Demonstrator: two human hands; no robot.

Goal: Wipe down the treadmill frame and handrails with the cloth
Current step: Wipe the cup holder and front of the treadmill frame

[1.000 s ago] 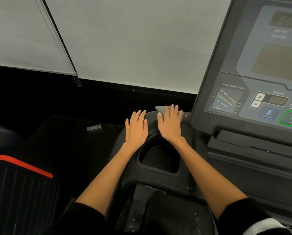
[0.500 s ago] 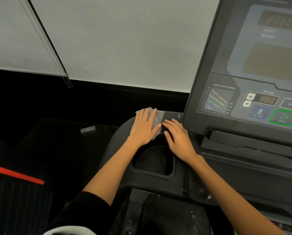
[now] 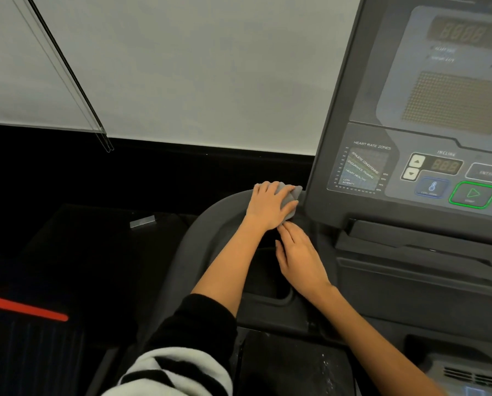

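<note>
Console point(image 3: 427, 115): printed "HEART RATE ZONES", "ATHLETIC CONDITIONING", "ENDURANCE TRAINING", "HEART HEALTHY", "LOW INTENSITY", "INCLINE". Cloth point(image 3: 291, 197): grey, folded, on the curved treadmill frame point(image 3: 210, 218) beside the console; long axis unclear. Left hand point(image 3: 269, 204): fingers grasping the cloth. Right hand point(image 3: 302, 260): fingers released, straight, tips touching the cloth's near edge.

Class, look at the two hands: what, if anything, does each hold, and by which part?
The left hand grips the grey cloth over its left side. The right hand holds nothing.

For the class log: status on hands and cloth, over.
Left hand grips cloth on frame. Right hand open, flat beside it. Nothing obstructing.
</note>
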